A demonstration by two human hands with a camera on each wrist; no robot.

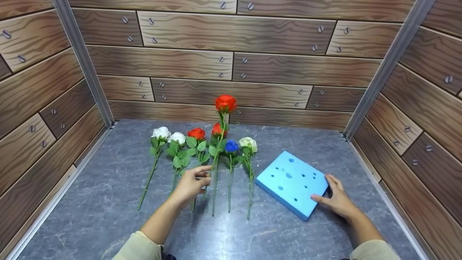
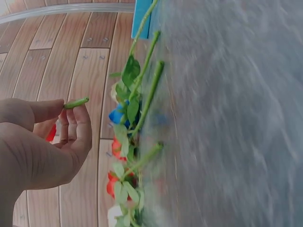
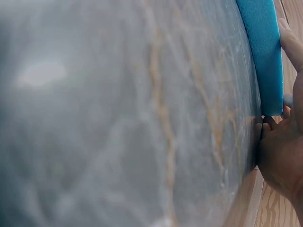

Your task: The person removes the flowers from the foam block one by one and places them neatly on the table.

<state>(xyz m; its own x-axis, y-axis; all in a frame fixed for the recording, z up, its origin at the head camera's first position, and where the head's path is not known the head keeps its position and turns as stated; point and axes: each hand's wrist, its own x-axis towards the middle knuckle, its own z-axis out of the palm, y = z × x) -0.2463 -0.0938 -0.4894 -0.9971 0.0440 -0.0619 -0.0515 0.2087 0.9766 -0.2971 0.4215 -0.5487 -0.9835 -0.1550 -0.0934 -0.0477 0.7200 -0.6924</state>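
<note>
My left hand [image 1: 193, 182] pinches the green stem of a red rose [image 1: 225, 103] between thumb and fingers. The bloom stands upright, above the other flowers. In the left wrist view, the cut stem end [image 2: 77, 103] sticks out past the fingertips. My right hand [image 1: 337, 200] holds the right side of a light blue foam block [image 1: 294, 182], thumb on its near edge and fingers at the far corner. Small holes of differing sizes dot the block's top. From the right wrist view, the block's side [image 3: 265, 59] shows, with fingers tucked against its end.
Artificial roses lie in a row across the grey marbled table [image 1: 104, 180]: two white [image 1: 161, 133], two red [image 1: 196, 133], one blue [image 1: 231, 146] and one pale green-white [image 1: 248, 144]. Wood-patterned walls [image 1: 231, 65] with metal corner strips enclose the table at back and sides.
</note>
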